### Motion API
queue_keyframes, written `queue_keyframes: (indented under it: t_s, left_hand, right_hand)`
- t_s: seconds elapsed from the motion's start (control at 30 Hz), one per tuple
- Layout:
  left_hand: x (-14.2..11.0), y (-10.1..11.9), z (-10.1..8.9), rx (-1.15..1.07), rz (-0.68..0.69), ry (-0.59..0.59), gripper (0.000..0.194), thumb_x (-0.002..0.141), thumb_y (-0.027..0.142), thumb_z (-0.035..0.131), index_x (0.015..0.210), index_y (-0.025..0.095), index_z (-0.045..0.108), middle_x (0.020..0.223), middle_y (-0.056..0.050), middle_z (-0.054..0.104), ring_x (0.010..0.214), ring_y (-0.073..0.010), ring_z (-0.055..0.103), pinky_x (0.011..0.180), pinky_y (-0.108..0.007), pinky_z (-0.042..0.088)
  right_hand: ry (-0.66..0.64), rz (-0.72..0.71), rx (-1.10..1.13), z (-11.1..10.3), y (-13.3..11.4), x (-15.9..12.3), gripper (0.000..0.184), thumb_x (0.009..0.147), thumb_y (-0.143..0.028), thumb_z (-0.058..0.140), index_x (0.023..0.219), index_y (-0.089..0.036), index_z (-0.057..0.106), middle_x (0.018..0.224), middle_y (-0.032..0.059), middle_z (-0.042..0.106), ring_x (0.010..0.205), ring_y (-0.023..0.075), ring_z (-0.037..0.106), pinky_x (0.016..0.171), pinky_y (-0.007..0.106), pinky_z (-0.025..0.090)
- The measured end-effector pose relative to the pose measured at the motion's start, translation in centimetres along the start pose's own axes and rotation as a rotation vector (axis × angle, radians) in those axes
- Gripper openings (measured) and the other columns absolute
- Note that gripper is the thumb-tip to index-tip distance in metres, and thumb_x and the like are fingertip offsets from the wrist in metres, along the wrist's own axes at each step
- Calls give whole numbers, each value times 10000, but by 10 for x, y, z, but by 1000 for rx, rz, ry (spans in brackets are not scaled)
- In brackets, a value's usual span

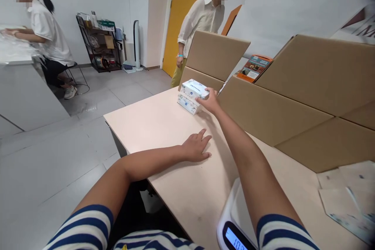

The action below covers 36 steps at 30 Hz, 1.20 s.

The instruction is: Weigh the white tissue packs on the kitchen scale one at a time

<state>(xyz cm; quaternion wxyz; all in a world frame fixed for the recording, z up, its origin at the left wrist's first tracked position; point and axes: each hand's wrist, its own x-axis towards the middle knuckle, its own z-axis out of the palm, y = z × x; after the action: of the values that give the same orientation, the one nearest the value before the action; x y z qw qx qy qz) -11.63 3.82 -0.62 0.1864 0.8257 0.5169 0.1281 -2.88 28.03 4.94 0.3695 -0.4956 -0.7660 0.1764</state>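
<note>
Two white tissue packs lie stacked at the far end of the beige table. My right hand reaches out and grips the near end of the top tissue pack, fingers closed on it. The lower tissue pack lies under it on the table. My left hand rests flat on the tabletop with fingers spread, holding nothing, a little nearer to me than the packs.
Open cardboard boxes line the table's right side and far end. A white digital scale sits under my right arm. Papers lie at the right. One person stands by a yellow door; another person sits at left.
</note>
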Motion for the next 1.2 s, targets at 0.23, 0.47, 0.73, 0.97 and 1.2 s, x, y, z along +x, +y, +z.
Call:
queue_keyframes:
  t_s: [0.23, 0.47, 0.73, 0.97, 1.2]
  left_hand:
    - [2, -3, -1, 11, 16, -1, 842, 1050, 549, 617, 1719, 144, 305, 1871, -285, 91, 1692, -476, 371, 1366, -595, 365]
    - [3, -3, -6, 19, 20, 22, 828, 1037, 525, 660, 1710, 152, 356, 1867, -274, 157, 1706, -450, 363, 1380, -564, 372]
    - [7, 3, -29, 127, 9, 11, 786, 1053, 424, 585, 1705, 48, 360, 1845, -312, 185, 1730, -433, 316, 1420, -542, 319]
    - [31, -14, -28, 177, 57, 90, 814, 1030, 529, 433, 1655, 7, 415, 1796, -335, 273, 1725, -446, 315, 1390, -582, 359]
    - [33, -20, -30, 180, 75, 117, 822, 1007, 627, 403, 1625, 91, 481, 1798, -278, 326, 1644, -408, 483, 1328, -554, 470]
  right_hand:
    - [-33, 46, -108, 3, -15, -9, 890, 790, -550, 792, 1542, -258, 417, 1639, 196, 410, 1496, 355, 529, 1299, 540, 459]
    - [-137, 13, -306, -47, -7, -61, 1153, 922, -465, 668, 1786, -174, -38, 1860, 297, 57, 1721, 467, 261, 1275, 706, 432]
    - [-126, 33, -627, -177, 33, -209, 899, 901, -252, 694, 1737, -272, 367, 1901, 114, 150, 1756, 422, 172, 1410, 725, 94]
    - [229, 488, -824, -321, 78, -280, 883, 988, -417, 646, 1757, -181, 281, 1896, 189, 82, 1771, 441, 52, 1384, 777, -9]
    - [506, 1004, -681, -405, 119, -321, 730, 1116, -625, 427, 1653, -133, 461, 1712, 268, 456, 1608, 426, 454, 1341, 714, 321]
